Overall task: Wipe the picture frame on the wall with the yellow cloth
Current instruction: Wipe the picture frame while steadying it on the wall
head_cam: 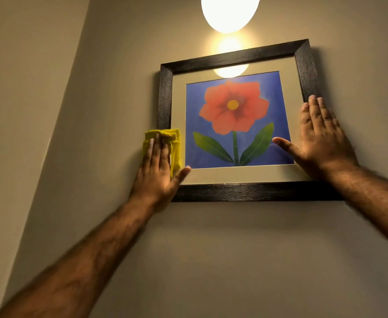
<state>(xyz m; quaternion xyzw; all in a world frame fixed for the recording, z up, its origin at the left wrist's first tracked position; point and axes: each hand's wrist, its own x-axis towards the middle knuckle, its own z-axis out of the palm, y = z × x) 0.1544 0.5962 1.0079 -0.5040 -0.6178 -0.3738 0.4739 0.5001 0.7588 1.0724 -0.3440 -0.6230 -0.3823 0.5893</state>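
Observation:
A dark wooden picture frame (232, 58) hangs on the beige wall, holding a red flower print on blue with a pale mat. My left hand (158, 171) lies flat on a folded yellow cloth (174, 143), pressing it against the frame's lower left side; the thumb rests on the mat's bottom left corner. My right hand (321, 138) is spread flat on the frame's right side, fingers pointing up and thumb reaching over the glass. The frame's lower left and lower right corners are hidden by my hands.
A glowing round lamp (229, 12) hangs just above the frame, and its reflection shows on the glass. A wall corner (57, 125) runs down the left. Bare wall (234, 260) lies below the frame.

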